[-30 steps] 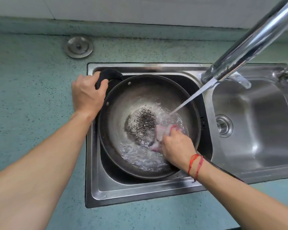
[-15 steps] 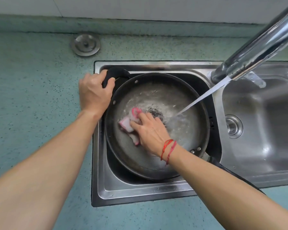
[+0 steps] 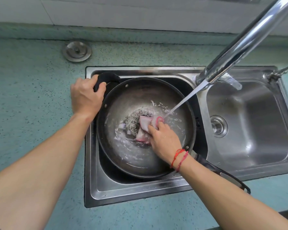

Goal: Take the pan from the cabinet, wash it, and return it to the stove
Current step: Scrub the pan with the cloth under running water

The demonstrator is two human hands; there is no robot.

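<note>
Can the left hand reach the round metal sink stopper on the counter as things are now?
Probably yes: the stopper lies on bare counter just beyond the left hand, nothing between, but that hand must first release the pan's side handle.

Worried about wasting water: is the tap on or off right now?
On. A stream of water runs from the faucet spout into the pan, splashing by the cloth.

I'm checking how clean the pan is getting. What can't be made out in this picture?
- Head view: the pan floor beneath the cloth and right hand, hidden by both and by splashing water.
- Pan's long handle, partly covered by the right forearm.
- Faucet top, cut off by the upper edge.
</note>
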